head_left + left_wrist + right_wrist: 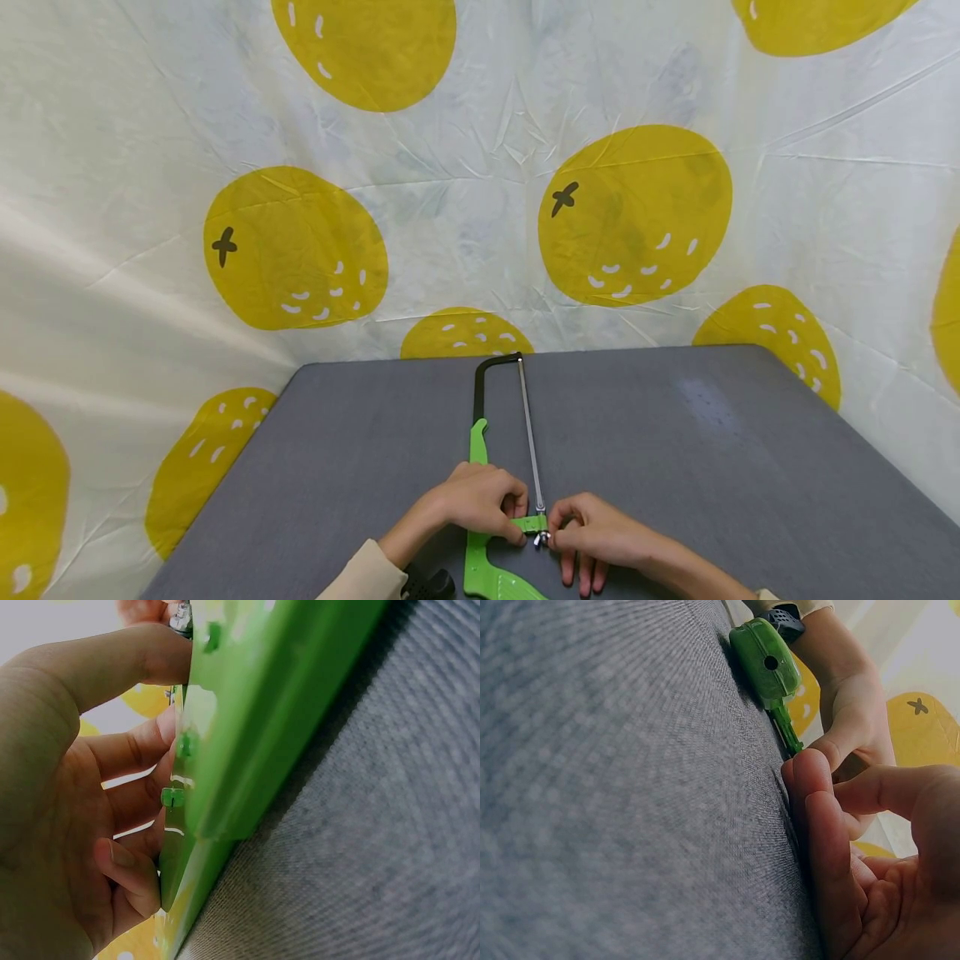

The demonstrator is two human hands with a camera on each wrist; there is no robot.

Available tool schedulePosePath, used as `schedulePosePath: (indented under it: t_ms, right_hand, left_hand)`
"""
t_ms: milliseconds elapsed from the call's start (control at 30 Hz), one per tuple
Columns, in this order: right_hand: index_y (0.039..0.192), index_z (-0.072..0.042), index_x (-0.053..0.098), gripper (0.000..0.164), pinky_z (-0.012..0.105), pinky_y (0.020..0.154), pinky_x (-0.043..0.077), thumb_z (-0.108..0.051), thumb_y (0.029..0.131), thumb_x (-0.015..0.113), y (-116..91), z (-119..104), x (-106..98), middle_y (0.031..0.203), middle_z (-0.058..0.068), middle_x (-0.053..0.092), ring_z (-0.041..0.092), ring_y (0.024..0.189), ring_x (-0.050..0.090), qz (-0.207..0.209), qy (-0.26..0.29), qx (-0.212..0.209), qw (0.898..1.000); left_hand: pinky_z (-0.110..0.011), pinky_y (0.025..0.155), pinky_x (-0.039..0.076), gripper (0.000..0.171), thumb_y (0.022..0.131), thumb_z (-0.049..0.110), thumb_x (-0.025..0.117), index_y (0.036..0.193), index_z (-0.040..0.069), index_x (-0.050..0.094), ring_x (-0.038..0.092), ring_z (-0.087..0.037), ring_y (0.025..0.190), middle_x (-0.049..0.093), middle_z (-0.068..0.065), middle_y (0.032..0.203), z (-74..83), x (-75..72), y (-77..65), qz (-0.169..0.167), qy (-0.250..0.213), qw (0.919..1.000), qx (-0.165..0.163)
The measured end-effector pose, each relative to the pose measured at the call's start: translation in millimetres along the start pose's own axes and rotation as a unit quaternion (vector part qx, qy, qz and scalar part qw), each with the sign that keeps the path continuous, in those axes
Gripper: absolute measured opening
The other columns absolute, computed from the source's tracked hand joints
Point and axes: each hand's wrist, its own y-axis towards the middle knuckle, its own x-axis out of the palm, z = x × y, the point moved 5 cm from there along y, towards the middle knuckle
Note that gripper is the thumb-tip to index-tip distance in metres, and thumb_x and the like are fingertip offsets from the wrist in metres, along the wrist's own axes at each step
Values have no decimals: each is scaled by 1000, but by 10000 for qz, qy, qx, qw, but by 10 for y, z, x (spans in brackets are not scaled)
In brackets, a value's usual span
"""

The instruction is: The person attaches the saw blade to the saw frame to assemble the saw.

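A hacksaw (477,450) with a green handle and black front frame lies on the grey table, its blade (529,442) pointing away from me. My left hand (483,498) holds the saw's green frame near the blade's close end, thumb on the short green arm (531,524). In the left wrist view its fingers bend against the green frame (277,712). At the end of that arm, my right hand (600,533) pinches the small metal wing nut (540,540) between thumb and forefinger. The right wrist view shows the handle's butt (761,656), while the right fingers hide the nut.
The grey tabletop (675,467) runs back to a white cloth (465,242) printed with yellow fruit, hung behind and at the sides. A black wrist device (429,585) sits on the left wrist beside the saw's handle.
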Motion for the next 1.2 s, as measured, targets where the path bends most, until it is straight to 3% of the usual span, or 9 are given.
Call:
schedulePosePath:
  t_ms: [1200]
  right_hand:
    - [96,-1,63,9,20,39,46,-9,93,60,2,-7,-9,64,4,70,4,43,62,46,-105,-101,9999]
  left_hand:
    - [-23,52,38,23,80,43,84,77,34,63,47,0,54,53,21,65,11,-25,4,6,-36,10000,-1]
